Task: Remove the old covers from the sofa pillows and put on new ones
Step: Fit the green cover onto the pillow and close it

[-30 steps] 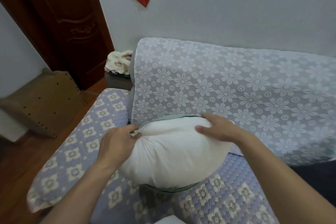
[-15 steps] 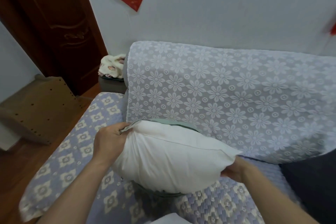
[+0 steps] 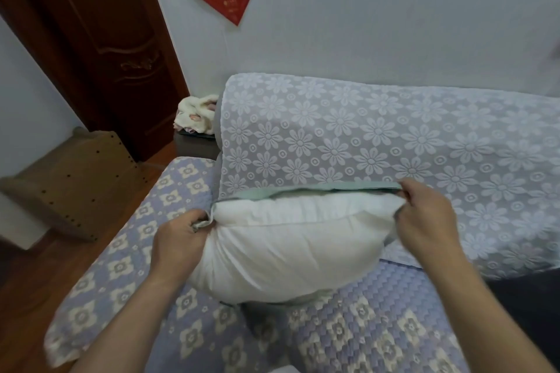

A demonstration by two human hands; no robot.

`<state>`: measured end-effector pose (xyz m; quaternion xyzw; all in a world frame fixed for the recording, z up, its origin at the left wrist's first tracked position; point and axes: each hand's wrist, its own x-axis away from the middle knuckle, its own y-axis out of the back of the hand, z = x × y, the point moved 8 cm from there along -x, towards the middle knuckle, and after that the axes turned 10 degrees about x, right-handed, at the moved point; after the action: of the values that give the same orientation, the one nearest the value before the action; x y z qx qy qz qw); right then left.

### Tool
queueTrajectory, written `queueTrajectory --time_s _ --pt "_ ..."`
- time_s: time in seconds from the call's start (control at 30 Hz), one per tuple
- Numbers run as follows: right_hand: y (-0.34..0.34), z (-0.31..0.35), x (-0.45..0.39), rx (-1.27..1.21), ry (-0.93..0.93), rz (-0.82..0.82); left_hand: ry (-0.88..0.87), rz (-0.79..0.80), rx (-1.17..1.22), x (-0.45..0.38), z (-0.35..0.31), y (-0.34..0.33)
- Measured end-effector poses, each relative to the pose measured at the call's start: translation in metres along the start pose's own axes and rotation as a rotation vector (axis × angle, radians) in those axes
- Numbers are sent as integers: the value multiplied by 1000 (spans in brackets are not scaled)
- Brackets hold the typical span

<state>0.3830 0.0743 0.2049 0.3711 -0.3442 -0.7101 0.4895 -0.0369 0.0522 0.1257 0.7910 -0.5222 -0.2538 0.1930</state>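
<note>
While both hands' fingers pinch green cover (image 3: 306,191) edges — left hand (image 3: 178,239), right hand (image 3: 424,221) — white pillow (image 3: 288,251) between.

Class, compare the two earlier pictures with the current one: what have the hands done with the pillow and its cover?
The right hand left the pillow's top, dropped to its right corner, then rose to pinch the green cover edge at the upper right. The left hand kept its grip on the cover's left edge. The white pillow stayed on the sofa seat.
</note>
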Motion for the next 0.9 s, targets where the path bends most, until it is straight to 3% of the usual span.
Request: queueTrajectory --time_s 0.1,0.2,0.27,0.37,0.5,0.6,0.63,0.7,0.73,0.8,0.9 --pt "-14 34 56 -75 52 -155 9 -69 21 0 -6 -3" --pt "-74 21 69 -128 15 -34 138 -39 92 6 -5 -24" --pt "-78 3 40 -114 -108 5 255 -11 255 -2 -15 -37" --pt "-7 6 -19 -169 -190 -215 331 -57 704 -39 -73 -33" --pt "124 61 -43 -286 -7 -487 -19 -260 786 -85 -201 43" --pt "146 63 -21 -395 -1 -731 -361 -395 586 -69 -254 59" --pt "132 58 -19 -372 -20 -734 -376 -415 429 -65 -253 49" --pt "77 41 -42 -224 -115 -381 -66 -150 111 -87 -208 0" --pt "61 24 -49 -168 -193 -223 110 -63 95 -95 -178 -12" --pt "82 3 -60 -201 -293 -272 165 -81 346 -112 -164 -12" --pt "101 18 -38 -168 -220 -447 -38 -130 405 -100 -197 -2"
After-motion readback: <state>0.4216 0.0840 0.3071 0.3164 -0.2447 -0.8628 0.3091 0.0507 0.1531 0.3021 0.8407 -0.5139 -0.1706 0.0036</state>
